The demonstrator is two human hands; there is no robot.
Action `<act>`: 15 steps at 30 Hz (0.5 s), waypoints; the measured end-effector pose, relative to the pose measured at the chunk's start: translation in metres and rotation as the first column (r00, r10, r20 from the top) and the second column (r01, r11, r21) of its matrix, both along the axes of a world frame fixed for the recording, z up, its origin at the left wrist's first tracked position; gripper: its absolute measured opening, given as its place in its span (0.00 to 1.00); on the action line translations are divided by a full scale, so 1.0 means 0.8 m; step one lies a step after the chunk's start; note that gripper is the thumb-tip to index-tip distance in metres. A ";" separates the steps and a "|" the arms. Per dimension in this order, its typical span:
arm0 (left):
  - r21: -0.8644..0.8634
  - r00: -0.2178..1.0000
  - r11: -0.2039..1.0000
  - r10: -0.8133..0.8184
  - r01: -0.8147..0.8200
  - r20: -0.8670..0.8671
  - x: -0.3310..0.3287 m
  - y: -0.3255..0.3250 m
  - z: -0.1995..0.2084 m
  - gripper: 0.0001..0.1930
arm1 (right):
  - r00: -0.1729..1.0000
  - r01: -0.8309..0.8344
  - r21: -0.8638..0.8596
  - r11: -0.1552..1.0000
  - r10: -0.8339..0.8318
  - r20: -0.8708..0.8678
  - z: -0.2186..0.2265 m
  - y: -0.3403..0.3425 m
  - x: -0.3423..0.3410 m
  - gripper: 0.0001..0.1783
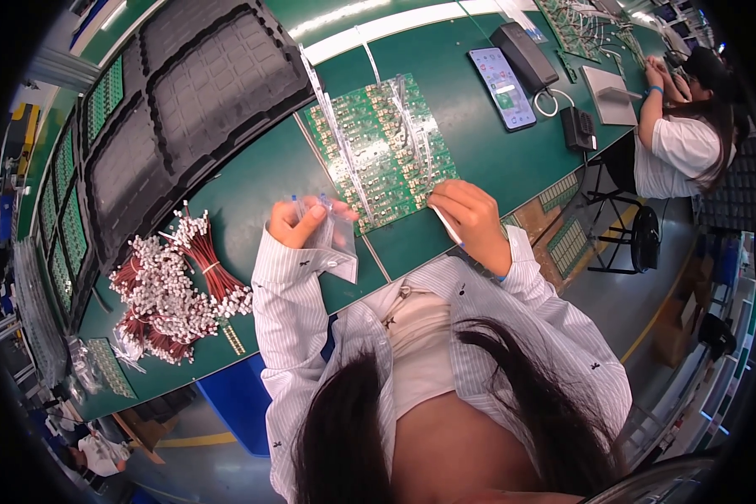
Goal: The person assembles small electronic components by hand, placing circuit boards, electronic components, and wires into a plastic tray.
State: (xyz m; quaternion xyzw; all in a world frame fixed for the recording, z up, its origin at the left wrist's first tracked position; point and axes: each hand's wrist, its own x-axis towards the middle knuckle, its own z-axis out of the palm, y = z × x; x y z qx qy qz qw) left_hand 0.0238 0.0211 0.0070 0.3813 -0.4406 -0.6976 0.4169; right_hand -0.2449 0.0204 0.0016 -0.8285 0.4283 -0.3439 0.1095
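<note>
A green panel of small circuit boards point(378, 168) lies on the table before me, with long clear-and-white strips point(344, 147) lying across it. My left hand point(298, 223), at the panel's near left corner, is closed on a clear plastic piece point(343, 242) with blue bits at its top. At the near right edge of the panel, my right hand point(472, 217) has its fingers together around a slim white stick point(446, 225). Its fingertips are close to the board's edge; whether they touch it I cannot tell.
Bundles of dark red wires with white connectors point(164, 294) lie at the left. Black trays point(206, 80) stand behind them. A phone point(501, 88), a black box-shaped device point(523, 57) and a black adapter point(578, 128) sit at the far right. Beyond, a co-worker point(680, 134) sits at the table.
</note>
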 end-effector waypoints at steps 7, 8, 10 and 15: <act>0.041 0.996 0.995 0.088 -0.089 0.028 0.005 -0.001 -0.001 0.18 | 0.978 -0.194 0.157 0.968 0.180 0.103 -0.007 -0.017 -0.036 0.07; 0.038 0.996 0.995 0.088 -0.089 0.031 0.006 -0.003 -0.002 0.18 | 0.978 -0.195 0.154 0.969 0.180 0.106 -0.006 -0.020 -0.046 0.07; 0.063 0.980 0.979 0.191 -0.193 0.050 0.005 -0.007 -0.001 0.18 | 0.997 0.026 0.078 0.997 -0.031 0.068 0.006 -0.025 -0.064 0.08; -0.037 0.966 0.965 0.259 -0.259 -0.007 0.004 -0.015 -0.010 0.18 | 0.873 0.416 0.216 0.883 -0.455 0.177 -0.010 -0.005 -0.077 0.09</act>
